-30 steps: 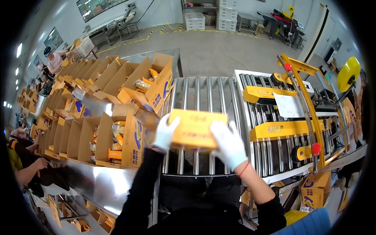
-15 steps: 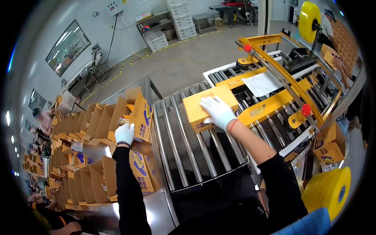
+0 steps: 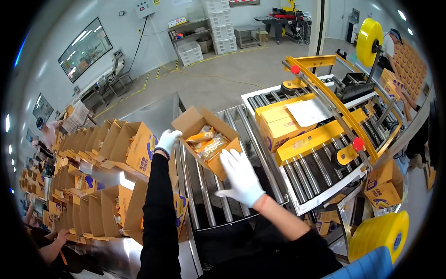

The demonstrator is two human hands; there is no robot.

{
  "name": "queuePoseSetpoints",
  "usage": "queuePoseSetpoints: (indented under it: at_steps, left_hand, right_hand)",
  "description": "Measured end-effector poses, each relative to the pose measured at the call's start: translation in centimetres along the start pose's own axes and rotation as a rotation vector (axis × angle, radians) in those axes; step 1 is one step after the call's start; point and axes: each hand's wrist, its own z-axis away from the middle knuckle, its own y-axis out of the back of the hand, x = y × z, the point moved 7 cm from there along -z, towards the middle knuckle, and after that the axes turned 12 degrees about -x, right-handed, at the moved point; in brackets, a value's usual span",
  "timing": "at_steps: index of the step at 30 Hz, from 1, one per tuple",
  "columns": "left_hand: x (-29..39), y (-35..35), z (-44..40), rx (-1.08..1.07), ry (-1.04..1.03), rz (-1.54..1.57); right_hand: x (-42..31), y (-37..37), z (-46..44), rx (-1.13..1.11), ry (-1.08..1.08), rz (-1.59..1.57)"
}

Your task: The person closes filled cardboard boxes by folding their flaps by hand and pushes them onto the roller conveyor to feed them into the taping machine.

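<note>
An open carton (image 3: 191,120) filled with wrapped packets (image 3: 208,143) sits tilted over the left part of the roller conveyor (image 3: 222,195). My left hand (image 3: 168,141), in a white glove, is closed at the carton's left edge, with the thumb by the flap. Spread flat, my gloved right hand (image 3: 241,179) is at the carton's near right side, its fingertips by the flap. A carton with closed top flaps (image 3: 277,120) lies between the yellow guides of the taping machine (image 3: 316,132), partly under a white sheet (image 3: 307,111).
Rows of open cartons (image 3: 134,156) stand on the metal table to my left. A large yellow tape roll (image 3: 381,236) is at lower right, near an open carton (image 3: 384,186). Another person (image 3: 392,49) handles cartons beyond the machine.
The closed carton has gone from under my right hand into the machine. The open carton has come from the left row onto the rollers with my left hand; my right hand has moved to it.
</note>
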Motion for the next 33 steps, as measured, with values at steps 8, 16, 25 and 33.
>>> queuePoseSetpoints:
  at_steps: [8, 16, 25, 33]
  left_hand:
    - [4.6, -7.2, 1.8, -0.165, -0.543, -0.814]
    - [3.5, -11.4, 0.3, 0.414, -0.511, -0.816]
    - [-2.5, -25.4, 8.7, -0.379, -0.202, 0.017]
    - [2.0, -7.6, 32.2, 0.304, 0.009, -1.296]
  right_hand:
    - [6.1, -3.9, -4.4, -0.217, 0.184, -0.366]
    - [7.2, 2.3, -4.7, 0.035, -0.190, 0.142]
    - [12.7, -0.3, -4.4, -0.265, -0.123, 0.401]
    - [16.2, 1.6, -1.1, 0.032, -0.231, 0.500]
